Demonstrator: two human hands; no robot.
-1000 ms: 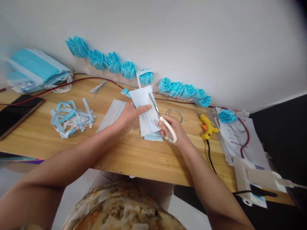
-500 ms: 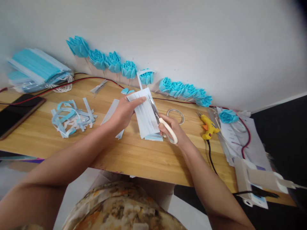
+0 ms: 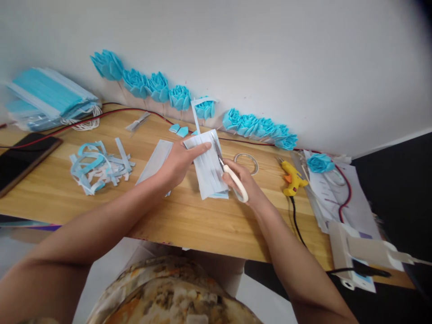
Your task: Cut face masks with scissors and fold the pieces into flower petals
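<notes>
My left hand (image 3: 178,163) grips a pale blue face mask (image 3: 207,168) by its left side, thumb across the top, holding it just above the wooden table (image 3: 189,216). My right hand (image 3: 241,182) is closed round the cream handles of a pair of scissors (image 3: 225,168). The blades point up and away along the mask's right edge. A thin cut strip (image 3: 197,114) stands up from the mask's top. Another mask piece (image 3: 155,159) lies flat under my left wrist.
A heap of cut mask strips (image 3: 99,166) lies at the left, with a phone (image 3: 23,159) and a stack of masks (image 3: 50,96) beyond. Blue mask flowers (image 3: 158,87) line the wall. A tape ring (image 3: 247,161), yellow glue gun (image 3: 293,177), papers and a white charger (image 3: 357,256) sit at the right.
The mask and both hands have shifted slightly lower and nearer, and the scissors have worked further up the mask's right edge. The cut strip stands free at the top.
</notes>
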